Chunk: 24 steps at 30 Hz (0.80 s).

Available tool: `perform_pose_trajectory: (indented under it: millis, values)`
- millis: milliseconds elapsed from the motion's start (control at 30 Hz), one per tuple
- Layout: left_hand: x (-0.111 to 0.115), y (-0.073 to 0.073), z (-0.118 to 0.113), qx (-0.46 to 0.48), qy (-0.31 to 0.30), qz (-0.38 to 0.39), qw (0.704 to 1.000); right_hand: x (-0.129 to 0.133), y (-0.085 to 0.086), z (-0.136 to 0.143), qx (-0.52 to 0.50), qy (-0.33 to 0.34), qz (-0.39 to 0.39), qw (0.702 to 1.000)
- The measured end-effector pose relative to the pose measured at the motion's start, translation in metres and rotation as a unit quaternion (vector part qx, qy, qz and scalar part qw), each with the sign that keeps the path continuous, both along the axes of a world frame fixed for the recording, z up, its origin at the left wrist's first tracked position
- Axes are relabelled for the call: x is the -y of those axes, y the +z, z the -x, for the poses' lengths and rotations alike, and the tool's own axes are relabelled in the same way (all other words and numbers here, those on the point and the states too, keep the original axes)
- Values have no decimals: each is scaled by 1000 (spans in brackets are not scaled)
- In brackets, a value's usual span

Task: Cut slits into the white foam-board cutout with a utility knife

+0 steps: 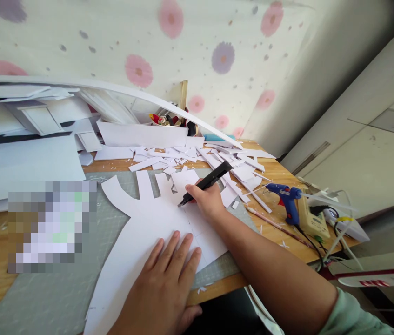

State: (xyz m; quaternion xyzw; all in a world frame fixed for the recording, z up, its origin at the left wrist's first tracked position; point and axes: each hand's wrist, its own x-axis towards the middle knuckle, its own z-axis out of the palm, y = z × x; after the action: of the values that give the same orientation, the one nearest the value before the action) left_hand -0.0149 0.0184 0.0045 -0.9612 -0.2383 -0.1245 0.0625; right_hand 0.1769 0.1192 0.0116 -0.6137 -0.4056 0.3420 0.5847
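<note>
A large white board [137, 232], cut with a curved outline and narrow prongs at its far edge, lies on a grey cutting mat [74, 288]. My right hand [208, 199] is closed round a black utility knife [210, 177], whose tip touches the board near a faint dashed line. My left hand [169, 274] lies on the board's near part, palm down with fingers spread. Its thumb is by the table's front edge.
White scraps [169, 156] litter the wooden table [130, 165] behind the mat. A blue glue gun [287, 197] and a power strip [311, 218] with cables stand at the right. White board pieces [36, 163] are stacked at the left, beside a blurred patch.
</note>
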Motion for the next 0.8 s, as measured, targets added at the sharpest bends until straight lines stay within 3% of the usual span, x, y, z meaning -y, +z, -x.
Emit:
perform_pose_trajectory:
  millis: [267, 467, 600, 800]
  values:
    - [-3, 2, 1, -32, -13, 48, 998, 3, 3, 3, -4, -17, -17, 1000]
    - [-3, -1, 2, 2, -6, -51, 999, 11, 7, 2, 30, -19, -22, 999]
    - [-1, -11, -2, 51, 16, -114, 992, 13, 7, -3, 87, 16, -25, 996]
    - [-3, -25, -9, 152, 46, -178, 971, 11, 6, 0, 96, 30, -13, 995]
